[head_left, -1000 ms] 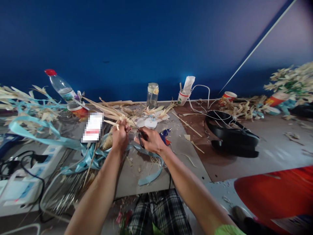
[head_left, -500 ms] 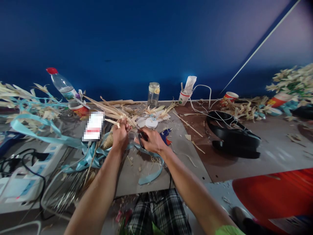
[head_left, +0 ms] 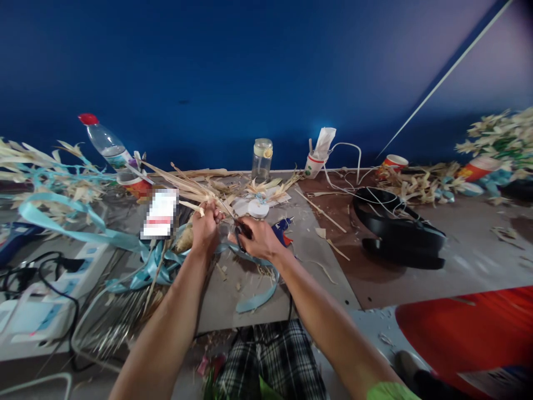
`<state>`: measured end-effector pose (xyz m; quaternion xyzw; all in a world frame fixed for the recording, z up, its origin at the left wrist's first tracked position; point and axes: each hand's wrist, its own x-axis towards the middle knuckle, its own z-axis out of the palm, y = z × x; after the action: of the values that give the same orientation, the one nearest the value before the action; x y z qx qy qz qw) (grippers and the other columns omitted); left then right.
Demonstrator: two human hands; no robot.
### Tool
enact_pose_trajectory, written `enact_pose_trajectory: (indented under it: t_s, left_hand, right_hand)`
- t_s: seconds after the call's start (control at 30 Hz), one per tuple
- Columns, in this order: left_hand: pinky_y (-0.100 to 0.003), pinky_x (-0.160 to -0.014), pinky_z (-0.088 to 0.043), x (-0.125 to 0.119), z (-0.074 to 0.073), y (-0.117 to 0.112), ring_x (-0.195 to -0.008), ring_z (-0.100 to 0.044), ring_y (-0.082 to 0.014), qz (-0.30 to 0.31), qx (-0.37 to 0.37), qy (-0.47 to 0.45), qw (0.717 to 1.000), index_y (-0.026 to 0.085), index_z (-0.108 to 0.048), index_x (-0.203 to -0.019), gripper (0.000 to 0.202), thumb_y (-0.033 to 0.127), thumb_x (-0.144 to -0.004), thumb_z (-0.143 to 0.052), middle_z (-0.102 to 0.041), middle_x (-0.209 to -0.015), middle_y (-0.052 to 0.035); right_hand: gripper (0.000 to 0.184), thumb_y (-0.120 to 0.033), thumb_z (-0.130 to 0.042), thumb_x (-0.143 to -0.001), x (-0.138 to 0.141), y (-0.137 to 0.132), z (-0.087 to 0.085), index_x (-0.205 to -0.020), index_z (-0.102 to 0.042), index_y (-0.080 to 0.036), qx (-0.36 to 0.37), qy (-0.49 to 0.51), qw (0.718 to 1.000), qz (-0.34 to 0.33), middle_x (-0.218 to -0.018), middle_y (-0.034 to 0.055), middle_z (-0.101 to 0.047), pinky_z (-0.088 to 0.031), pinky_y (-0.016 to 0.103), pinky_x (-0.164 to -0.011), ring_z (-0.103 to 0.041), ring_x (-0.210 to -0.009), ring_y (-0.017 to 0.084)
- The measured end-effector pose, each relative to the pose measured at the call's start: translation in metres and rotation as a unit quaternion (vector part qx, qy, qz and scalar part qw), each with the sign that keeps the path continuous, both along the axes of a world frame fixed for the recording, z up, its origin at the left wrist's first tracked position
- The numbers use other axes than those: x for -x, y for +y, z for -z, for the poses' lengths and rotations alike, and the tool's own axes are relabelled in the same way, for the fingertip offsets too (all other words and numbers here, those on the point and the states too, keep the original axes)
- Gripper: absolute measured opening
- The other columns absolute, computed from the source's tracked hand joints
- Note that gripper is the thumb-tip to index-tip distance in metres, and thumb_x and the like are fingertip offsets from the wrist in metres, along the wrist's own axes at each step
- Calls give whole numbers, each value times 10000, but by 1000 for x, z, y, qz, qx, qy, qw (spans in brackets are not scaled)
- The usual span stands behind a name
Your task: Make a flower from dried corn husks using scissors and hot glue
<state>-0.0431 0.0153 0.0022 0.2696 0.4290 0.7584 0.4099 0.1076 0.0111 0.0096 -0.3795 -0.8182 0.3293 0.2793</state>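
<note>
Glass jar (head_left: 261,160) beyond the hands, contents unclear; paper cup (head_left: 312,166) right of it holds white paper. Left hand (head_left: 205,228) fisted around dried husk strips (head_left: 180,187) — they fan up-left from it. Right hand (head_left: 260,239) grips black scissors (head_left: 239,238) — just beside left fist.

My left hand (head_left: 205,226) grips a bundle of dried husk strips (head_left: 183,191) above the tabletop (head_left: 250,278), while my right hand (head_left: 259,239) holds black-handled scissors (head_left: 239,235) beside them. Light blue ribbon (head_left: 150,261) trails beneath both hands.
</note>
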Motion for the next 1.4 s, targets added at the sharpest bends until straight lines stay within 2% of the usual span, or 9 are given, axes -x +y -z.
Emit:
enact_pose_trajectory:
  t_s: [0.23, 0.63, 1.0, 1.4]
  left_hand:
    - [-229, -541, -392, 3, 2, 1, -431, -313, -56, 2, -2, 11, 1000, 185, -485, -660, 293, 379, -726, -694, -370, -498, 82]
    - [-228, -537, -411, 3, -4, -1, -422, -325, -60, -12, 21, 34, 999, 194, -463, -628, 337, 428, -727, -685, -367, -498, 79]
    - [-201, -516, -408, 0, -9, -1, -402, -320, -42, -39, 47, 23, 998, 192, -441, -621, 324, 368, -681, -707, -365, -474, 91]
    - [-202, -509, -424, 3, -6, 0, -395, -314, -48, -43, 49, 34, 997, 192, -432, -611, 310, 349, -751, -658, -354, -470, 85]
  right_hand:
    - [239, -357, -584, -782, 1, 0, 1, -917, -635, -166, 3, 10, 1000, -5, -703, 6, -589, -332, 205, -574, -483, -619, 115]
    - [184, -310, -591, -783, 2, -1, 1, -886, -648, -170, -11, 13, 1000, -6, -710, 8, -612, -331, 200, -572, -480, -614, 112]
    - [231, -380, -571, -817, 2, -1, 5, -884, -636, -169, -9, 6, 1000, -12, -729, 17, -622, -336, 200, -591, -503, -642, 121]
    - [208, -369, -570, -829, 5, -3, 3, -841, -634, -171, 6, 9, 1000, -16, -690, 2, -605, -310, 199, -573, -485, -622, 114]
